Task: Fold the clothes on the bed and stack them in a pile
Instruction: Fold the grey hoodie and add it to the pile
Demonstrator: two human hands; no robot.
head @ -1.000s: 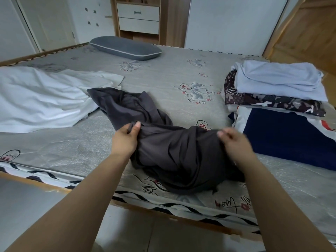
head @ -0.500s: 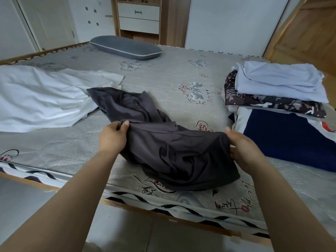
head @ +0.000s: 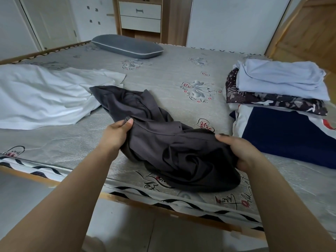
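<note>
Grey patterned bedding covers the bed point(head: 163, 73), which fills most of the frame, its wooden edge running across the lower part. At the centre lies a crumpled dark grey garment point(head: 169, 142), bunched near the lower edge of the bed and trailing toward the upper left. The left hand point(head: 116, 134), at centre left, pinches a fold of the garment's left side between thumb and curled fingers. The right hand point(head: 238, 151), at centre right, has its fingers curled round the garment's right edge, with cloth gathered in its grip. To the left of the frame a white garment point(head: 45, 99) lies spread and unfolded, its corner just beside the dark one. At the right edge sits a pile of folded clothes: a pale blue piece point(head: 280, 79) on top, a dark patterned piece point(head: 272, 101) beneath it, both resting on a navy and white fabric point(head: 291, 135). A grey pillow point(head: 127, 46) lies at the upper centre, with a wooden drawer unit point(head: 140, 17) behind it.
</note>
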